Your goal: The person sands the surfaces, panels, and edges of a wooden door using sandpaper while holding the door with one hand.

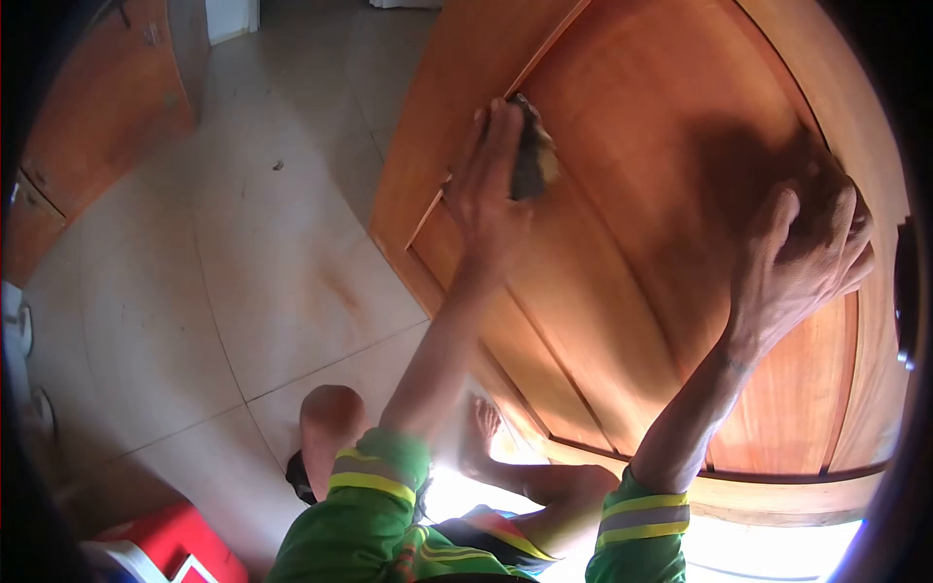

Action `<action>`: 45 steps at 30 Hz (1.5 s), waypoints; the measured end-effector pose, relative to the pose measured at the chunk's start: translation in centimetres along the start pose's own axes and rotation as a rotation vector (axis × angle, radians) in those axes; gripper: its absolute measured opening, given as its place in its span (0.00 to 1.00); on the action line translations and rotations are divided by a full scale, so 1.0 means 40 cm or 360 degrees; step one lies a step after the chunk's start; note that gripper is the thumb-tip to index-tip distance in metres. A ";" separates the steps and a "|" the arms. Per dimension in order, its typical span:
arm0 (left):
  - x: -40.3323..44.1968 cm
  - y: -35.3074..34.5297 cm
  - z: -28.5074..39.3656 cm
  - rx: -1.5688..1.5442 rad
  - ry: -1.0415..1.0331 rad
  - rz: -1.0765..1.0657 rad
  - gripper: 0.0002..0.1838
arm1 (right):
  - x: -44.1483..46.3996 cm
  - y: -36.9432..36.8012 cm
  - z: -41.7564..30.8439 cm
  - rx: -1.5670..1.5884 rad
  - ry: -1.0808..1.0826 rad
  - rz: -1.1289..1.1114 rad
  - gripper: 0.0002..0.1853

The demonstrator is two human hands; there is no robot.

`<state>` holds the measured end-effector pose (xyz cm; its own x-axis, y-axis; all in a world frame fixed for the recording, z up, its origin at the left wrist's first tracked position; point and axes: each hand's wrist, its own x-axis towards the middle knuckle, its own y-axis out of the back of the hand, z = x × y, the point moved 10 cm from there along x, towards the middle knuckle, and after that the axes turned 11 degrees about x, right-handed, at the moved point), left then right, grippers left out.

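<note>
A large wooden panelled door [603,291] fills the right half of the head view. My left hand [491,175] is pressed on a dark, worn-edged sheet [530,160], which looks like sandpaper, against the door's left frame strip. The hand is slightly blurred, its fingers held together over the sheet. My right hand [807,238] is at the door's right frame edge, fingers bent and thumb apart; what lies under its fingers is in shadow and cannot be made out.
A red and white box [185,549] stands on the tiled floor [282,291] at the bottom left. Wooden cabinets [107,117] are at the upper left. My bent legs are below, close to the door's lower edge. A small bit of debris [278,166] lies on the tiles.
</note>
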<state>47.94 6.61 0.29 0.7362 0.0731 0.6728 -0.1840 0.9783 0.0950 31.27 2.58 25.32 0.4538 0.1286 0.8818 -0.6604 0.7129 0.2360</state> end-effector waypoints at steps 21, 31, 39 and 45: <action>-0.009 -0.007 -0.045 -0.0040 0.0174 0.0020 0.35 | -0.018 0.005 0.025 -0.0062 0.0021 0.0012 0.22; -0.009 -0.017 -0.029 -0.0146 -0.0022 0.0199 0.29 | -0.013 0.012 0.011 0.0039 -0.0026 -0.0011 0.23; -0.261 -0.039 -0.329 -0.0289 0.0692 -0.0113 0.21 | -0.014 0.005 -0.001 -0.0004 -0.0193 -0.0117 0.25; -0.088 -0.052 -0.036 -0.0302 -0.0140 0.0086 0.23 | -0.010 0.007 -0.007 0.0017 0.0011 -0.0059 0.25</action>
<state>46.67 4.58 -3.34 0.6675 0.1172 0.7353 -0.0895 0.9930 -0.0771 31.07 2.92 24.93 0.4821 0.1070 0.8696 -0.6494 0.7099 0.2727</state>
